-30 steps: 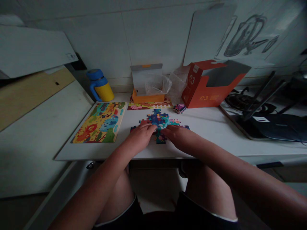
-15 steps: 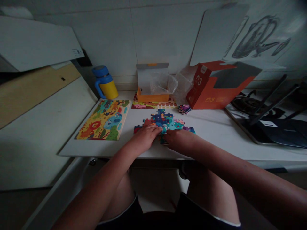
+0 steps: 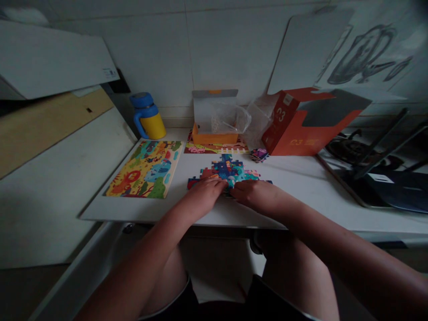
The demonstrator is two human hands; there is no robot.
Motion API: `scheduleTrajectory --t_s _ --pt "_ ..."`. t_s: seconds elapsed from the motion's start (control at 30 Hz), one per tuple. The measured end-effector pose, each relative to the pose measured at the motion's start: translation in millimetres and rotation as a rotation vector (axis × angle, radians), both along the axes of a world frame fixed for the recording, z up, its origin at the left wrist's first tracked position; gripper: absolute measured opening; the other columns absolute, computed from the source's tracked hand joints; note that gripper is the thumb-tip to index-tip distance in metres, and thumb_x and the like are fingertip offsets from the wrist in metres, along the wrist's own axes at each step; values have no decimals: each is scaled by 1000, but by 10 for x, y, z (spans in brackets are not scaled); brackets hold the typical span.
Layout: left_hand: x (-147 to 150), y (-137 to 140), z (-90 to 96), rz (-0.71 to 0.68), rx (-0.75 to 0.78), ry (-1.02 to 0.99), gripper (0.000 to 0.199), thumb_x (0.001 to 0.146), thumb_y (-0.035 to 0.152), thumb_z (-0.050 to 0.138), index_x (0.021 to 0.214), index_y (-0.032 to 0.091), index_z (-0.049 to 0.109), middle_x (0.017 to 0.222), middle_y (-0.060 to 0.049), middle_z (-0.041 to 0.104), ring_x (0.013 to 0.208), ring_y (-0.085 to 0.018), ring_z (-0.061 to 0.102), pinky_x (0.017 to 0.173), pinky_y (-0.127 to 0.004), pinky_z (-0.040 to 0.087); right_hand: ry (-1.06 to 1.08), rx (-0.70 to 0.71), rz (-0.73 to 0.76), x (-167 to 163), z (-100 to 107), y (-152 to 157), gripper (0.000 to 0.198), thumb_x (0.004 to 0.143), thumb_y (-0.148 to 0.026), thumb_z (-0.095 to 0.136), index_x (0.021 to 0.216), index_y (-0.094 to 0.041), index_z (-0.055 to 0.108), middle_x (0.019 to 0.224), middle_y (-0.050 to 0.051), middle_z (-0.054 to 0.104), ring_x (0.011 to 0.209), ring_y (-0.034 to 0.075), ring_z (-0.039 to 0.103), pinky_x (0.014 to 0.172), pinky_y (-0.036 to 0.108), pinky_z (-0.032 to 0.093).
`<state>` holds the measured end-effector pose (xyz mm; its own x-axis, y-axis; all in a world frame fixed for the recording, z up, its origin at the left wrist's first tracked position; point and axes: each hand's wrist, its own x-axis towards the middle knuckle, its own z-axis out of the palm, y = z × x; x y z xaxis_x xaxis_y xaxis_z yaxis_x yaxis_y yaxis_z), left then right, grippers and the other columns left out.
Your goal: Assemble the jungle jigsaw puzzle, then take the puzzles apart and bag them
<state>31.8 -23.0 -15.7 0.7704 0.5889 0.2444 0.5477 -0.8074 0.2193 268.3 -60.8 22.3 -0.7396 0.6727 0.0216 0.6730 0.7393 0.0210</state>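
A partly joined jigsaw puzzle (image 3: 226, 168) in blue, teal and red lies on the white table, its outline stepped. My left hand (image 3: 207, 192) rests over its near left part, fingers stretched out flat towards the middle. Close beside it, my right hand (image 3: 253, 192) has its fingers curled down at the puzzle's near edge, closed on a puzzle piece (image 3: 229, 192) that is mostly hidden. The two hands' fingertips almost meet. Some near puzzle pieces are covered by both hands.
A finished animal puzzle (image 3: 147, 169) lies at left, near a blue and yellow flask (image 3: 151, 120). Behind are an open yellow box (image 3: 214, 137) with plastic bags, another picture puzzle (image 3: 200, 148), a pile of pieces (image 3: 259, 154) and an orange box (image 3: 301, 133). A gas stove (image 3: 354, 154) stands right.
My right hand has shifted slightly up against the puzzle, and the piece that showed below the fingers is now mostly covered. My left hand stays nearly in place. The view has tilted slightly.
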Motion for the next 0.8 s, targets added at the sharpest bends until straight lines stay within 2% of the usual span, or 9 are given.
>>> scheduleTrajectory --t_s 0.17,0.23,0.33,0.4,0.5,0.57,0.63,0.73,0.8 --pt "57 -37 68 27 -29 43 27 105 10 46 122 14 67 129 -15 74 125 -23 69 110 -40 54 260 -288 -120 124 79 104 17 100 -22 64 110 -22 78 104 5 80 90 18 72 83 28 51" --pt "74 -43 144 32 -41 66 25 104 8 46 116 15 67 123 -13 75 121 -23 71 105 -38 55 311 -368 -217 202 124 130 15 101 -30 65 101 -24 79 96 2 80 80 16 70 76 27 49" --pt "94 -56 322 52 -66 142 23 103 6 47 114 16 64 117 -12 76 113 -24 73 95 -35 57 352 -428 -386 293 201 159 29 101 -46 61 90 -23 75 77 -2 74 64 14 59 62 27 42" --pt "105 -65 436 127 -74 229 22 104 8 46 119 14 61 106 -13 78 97 -25 77 82 -34 58 399 -372 -483 298 240 191 35 102 -50 58 85 -22 71 69 -3 67 59 13 53 58 27 37" --pt "115 -61 485 213 -59 305 21 105 12 47 124 14 56 92 -11 77 80 -25 76 70 -33 56 461 -182 -559 220 227 264 41 102 -52 56 76 -22 63 64 -2 61 57 13 48 57 28 33" --pt "114 -36 413 187 -49 239 19 104 8 48 119 17 57 98 -10 76 86 -23 75 74 -32 57 485 -88 -562 144 159 311 40 103 -50 57 76 -21 63 67 0 63 58 14 49 58 28 34" --pt "106 2 294 127 -41 100 20 103 5 48 110 19 60 105 -8 75 99 -21 73 85 -32 58 509 -40 -560 81 59 336 33 105 -43 56 83 -21 67 75 3 70 64 16 56 62 29 38" --pt "77 52 146 63 13 -84 18 102 6 56 106 19 69 123 -8 71 122 -23 64 107 -40 54 556 -36 -536 34 -99 329 19 103 -30 59 98 -20 75 92 7 77 77 19 68 71 29 45" --pt "55 70 109 80 39 -143 20 100 8 62 107 21 75 130 -9 67 125 -25 61 108 -44 54 580 -45 -516 28 -183 315 16 101 -25 63 105 -20 78 97 8 78 83 21 71 75 30 48"
